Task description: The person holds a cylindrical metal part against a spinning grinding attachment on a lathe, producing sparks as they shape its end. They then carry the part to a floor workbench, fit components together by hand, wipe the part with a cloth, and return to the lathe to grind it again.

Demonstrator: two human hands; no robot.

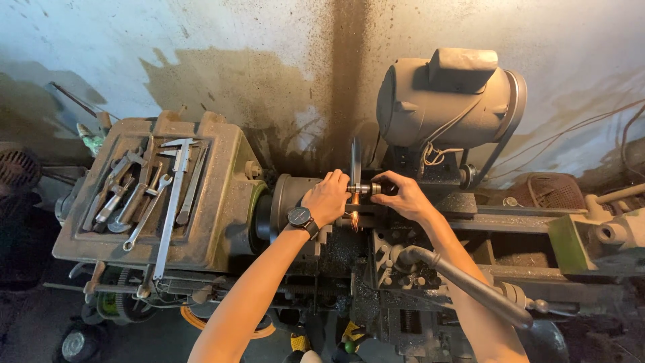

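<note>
A person's left hand (327, 196) and right hand (402, 195) are closing their fingers around a thin strip (354, 163), pressing it on a small metal workpiece (365, 189) at the lathe's (201, 202) centre; sparks (354, 218) are falling.

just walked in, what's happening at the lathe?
A person stands over an old metal lathe. The left hand, with a wristwatch, and the right hand both reach in around a small metal workpiece beside the chuck. Orange sparks fall just below it. What the fingers grip is too small to tell. Wrenches and a caliper lie in the tray on the headstock; a motor sits behind.
</note>
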